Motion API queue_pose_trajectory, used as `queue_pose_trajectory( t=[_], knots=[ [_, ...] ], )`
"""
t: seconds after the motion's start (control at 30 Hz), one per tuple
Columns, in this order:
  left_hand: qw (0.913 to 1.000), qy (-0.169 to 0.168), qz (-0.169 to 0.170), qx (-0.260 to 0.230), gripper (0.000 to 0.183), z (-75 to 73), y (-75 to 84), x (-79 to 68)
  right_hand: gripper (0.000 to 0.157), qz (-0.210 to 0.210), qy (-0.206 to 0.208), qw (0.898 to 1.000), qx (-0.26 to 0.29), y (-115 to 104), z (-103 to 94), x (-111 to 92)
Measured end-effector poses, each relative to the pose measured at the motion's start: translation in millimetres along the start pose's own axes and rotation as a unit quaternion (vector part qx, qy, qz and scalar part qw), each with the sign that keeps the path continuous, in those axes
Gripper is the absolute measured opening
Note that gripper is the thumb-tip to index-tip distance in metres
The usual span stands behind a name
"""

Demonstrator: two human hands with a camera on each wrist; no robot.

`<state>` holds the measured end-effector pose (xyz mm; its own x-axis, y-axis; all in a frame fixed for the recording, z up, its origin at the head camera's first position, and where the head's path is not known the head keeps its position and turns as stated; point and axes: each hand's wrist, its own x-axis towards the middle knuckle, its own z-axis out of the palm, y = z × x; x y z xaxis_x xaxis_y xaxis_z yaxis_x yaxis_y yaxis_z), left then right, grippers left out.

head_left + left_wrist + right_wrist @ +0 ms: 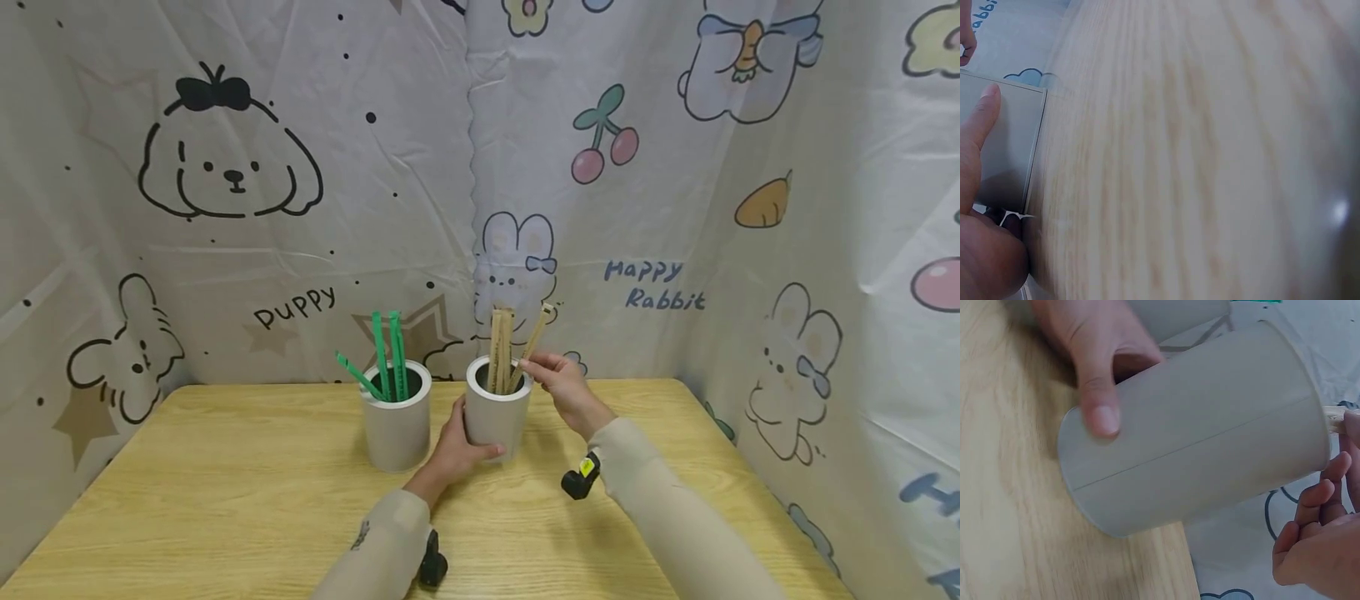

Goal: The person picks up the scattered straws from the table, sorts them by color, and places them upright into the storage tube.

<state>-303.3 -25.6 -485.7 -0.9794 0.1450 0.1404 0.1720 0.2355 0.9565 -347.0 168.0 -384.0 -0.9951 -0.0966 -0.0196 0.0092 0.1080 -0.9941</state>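
Two off-white cylindrical cups stand side by side on the table. My left hand [455, 450] grips the right cup [498, 421] from its left side, thumb across the front near the base; the right wrist view shows that thumb on the cup wall [1197, 425]. A bundle of slim beige sticks [500, 350] stands upright in this cup. At the rim, my right hand [566, 387] pinches a separate beige stick [536, 337], which leans right with its lower end inside the cup. The left cup [397, 437] holds several slim green sticks [396, 354], one tilted left.
The wooden table [225, 500] reaches back to a printed cloth curtain [397, 167] with cartoon animals, which also hangs at both sides. The left cup stands close to my left hand. Small black devices are worn on both wrists.
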Motion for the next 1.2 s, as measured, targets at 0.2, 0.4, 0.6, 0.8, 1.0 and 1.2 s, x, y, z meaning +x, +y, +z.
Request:
queue_pose_trajectory(
  t=[0.2, 0.4, 0.6, 0.8, 1.0, 1.2],
  knots=[
    [1.0000, -0.003, -0.004, 0.000, 0.110, -1.1, 2.3, -0.6, 0.019, -0.011, -0.005, 1.000, -0.028, 2.6, -0.2, -0.6],
    [0.9999, -0.006, -0.007, -0.006, 0.109, -2.2, 2.2, 0.6, 0.028, -0.025, -0.043, 0.996, -0.079, 4.4, -1.0, -1.9],
    [0.9998, -0.010, -0.014, -0.004, 0.108, -1.2, 1.9, 0.9, 0.031, -0.026, -0.047, 0.993, -0.101, 4.1, -1.2, -5.6],
    [0.9999, -0.009, -0.014, -0.005, 0.108, -2.1, 2.8, 0.4, 0.033, -0.028, -0.026, 0.994, -0.104, 0.6, -4.6, -9.2],
    [1.0000, -0.003, -0.006, 0.002, 0.108, -2.6, 3.2, -1.7, 0.036, -0.028, -0.019, 0.993, -0.111, 3.0, -7.5, -10.2],
    [1.0000, -0.001, -0.006, -0.003, 0.107, -0.9, 2.4, -1.0, 0.034, -0.038, -0.002, 0.993, -0.107, 6.9, -12.3, -13.7]
  ],
)
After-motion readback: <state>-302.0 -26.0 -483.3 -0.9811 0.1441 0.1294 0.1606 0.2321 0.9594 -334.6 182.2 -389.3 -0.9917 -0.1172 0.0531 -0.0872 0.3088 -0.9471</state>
